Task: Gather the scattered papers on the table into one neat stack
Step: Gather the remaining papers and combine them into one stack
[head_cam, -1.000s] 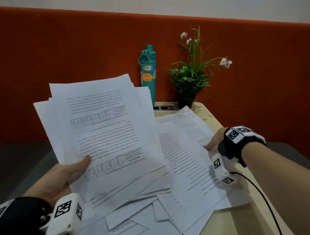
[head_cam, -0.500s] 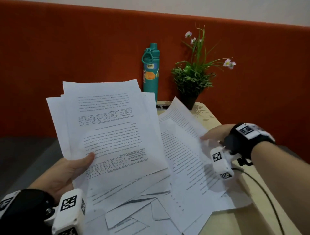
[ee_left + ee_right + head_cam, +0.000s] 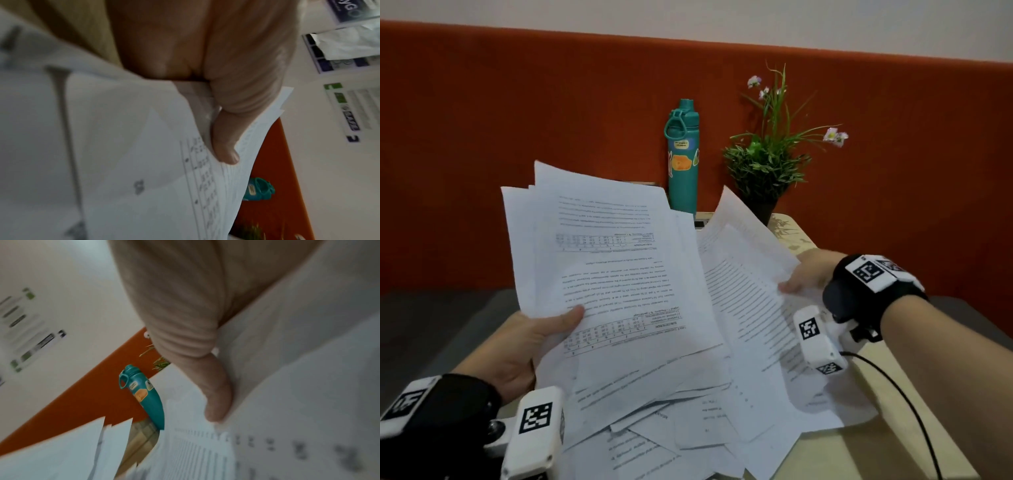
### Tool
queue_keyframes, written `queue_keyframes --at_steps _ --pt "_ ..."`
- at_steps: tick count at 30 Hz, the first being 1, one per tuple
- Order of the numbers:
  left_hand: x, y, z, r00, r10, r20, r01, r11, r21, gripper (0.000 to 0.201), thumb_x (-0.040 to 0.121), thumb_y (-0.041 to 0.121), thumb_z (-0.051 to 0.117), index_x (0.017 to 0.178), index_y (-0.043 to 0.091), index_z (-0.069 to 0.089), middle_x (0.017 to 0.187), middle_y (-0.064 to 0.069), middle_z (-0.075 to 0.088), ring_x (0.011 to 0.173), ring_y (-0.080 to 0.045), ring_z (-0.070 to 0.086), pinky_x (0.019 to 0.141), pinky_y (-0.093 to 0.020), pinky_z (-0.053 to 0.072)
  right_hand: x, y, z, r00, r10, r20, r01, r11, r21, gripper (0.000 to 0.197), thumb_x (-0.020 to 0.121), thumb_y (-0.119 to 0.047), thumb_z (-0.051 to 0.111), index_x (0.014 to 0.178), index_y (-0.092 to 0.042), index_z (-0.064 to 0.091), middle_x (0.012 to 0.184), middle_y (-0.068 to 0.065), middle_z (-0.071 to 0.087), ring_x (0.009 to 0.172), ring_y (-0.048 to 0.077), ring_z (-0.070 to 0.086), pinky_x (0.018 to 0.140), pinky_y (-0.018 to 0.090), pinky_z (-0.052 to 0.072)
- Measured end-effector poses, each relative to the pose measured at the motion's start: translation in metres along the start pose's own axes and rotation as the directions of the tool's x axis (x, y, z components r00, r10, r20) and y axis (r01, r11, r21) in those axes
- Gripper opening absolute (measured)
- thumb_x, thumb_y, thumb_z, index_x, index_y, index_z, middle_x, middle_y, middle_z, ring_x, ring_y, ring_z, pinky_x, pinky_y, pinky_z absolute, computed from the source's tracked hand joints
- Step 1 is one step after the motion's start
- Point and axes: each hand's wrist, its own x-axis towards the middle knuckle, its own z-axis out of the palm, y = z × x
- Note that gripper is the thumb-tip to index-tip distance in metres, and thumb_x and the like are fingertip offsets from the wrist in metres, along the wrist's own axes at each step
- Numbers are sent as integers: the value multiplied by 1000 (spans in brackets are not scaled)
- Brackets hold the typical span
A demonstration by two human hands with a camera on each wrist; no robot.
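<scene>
My left hand holds a loose bundle of printed sheets raised above the table, thumb on top; in the left wrist view the thumb presses the bundle from above. My right hand pinches the right edge of a couple of printed sheets and lifts them off the table; the right wrist view shows its thumb on the page. More papers lie scattered and overlapping on the table below both hands.
A teal water bottle and a potted plant stand at the table's far edge before an orange backrest. A grey device lies by the bottle. A bare strip of the light wooden table shows at the right, crossed by a black cable.
The left hand has lifted its bundle higher and further right. The right hand has taken hold of the sheets at the right and raised their far edge off the table.
</scene>
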Motion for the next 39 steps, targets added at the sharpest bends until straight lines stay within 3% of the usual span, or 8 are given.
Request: queue_keyframes --at_steps 8,14,21,24,30,34,36,39 --pt "6 5 27 991 124 -42 -113 971 210 46 88 -6 57 133 6 53 124 -11 65 102 -24 64 76 -28 48 -19 -6 2 981 -56 -184 40 995 -92 37 84 -22 67 119 -10 65 114 9 67 103 27 61 71 29 43" --pt "12 -3 23 987 144 -74 -129 974 188 50 87 -4 61 134 10 53 123 -9 68 109 -27 64 84 -34 50 -32 -8 -19 934 -9 -357 5 1000 -11 28 90 -10 54 115 -4 67 104 14 68 77 27 62 46 25 45" --pt "16 -11 22 992 83 -98 -71 990 123 39 89 0 60 127 5 59 120 -13 69 106 -37 65 96 -49 48 -71 -24 -77 741 -12 -671 152 977 150 29 92 -3 43 111 -6 64 106 17 66 83 31 63 69 34 51" --pt "17 -14 22 991 66 -113 -52 991 121 36 88 0 61 124 7 61 116 -14 70 102 -36 67 85 -44 53 -81 -32 -89 628 16 -778 248 943 220 20 89 -7 42 93 -12 62 98 17 63 85 33 58 73 33 45" --pt "16 -12 20 992 70 -103 -55 989 138 36 87 0 63 122 7 62 118 -14 70 105 -37 67 98 -52 47 -78 -34 -86 591 161 -791 322 851 414 31 90 -5 42 110 -5 65 99 13 60 85 26 52 72 25 35" --pt "17 -10 21 990 98 -98 -79 981 176 43 85 -1 64 128 6 59 122 -13 68 111 -35 64 105 -51 42 -86 -38 -96 527 127 -840 352 867 352 33 89 -8 46 116 -7 65 119 18 65 110 33 60 78 26 39" --pt "16 -10 23 989 109 -102 -89 978 187 44 86 0 64 129 5 58 123 -13 68 112 -33 63 106 -49 42 -89 -43 -99 559 30 -829 327 911 253 29 89 -10 47 110 -6 67 114 20 66 105 35 61 81 30 44" --pt "14 -11 26 990 107 -89 -88 977 193 44 88 -1 61 132 4 55 124 -13 66 114 -34 62 105 -47 43 -83 -51 -87 753 -81 -653 169 983 72 19 93 -15 50 86 -3 63 78 14 62 64 27 57 52 25 43"
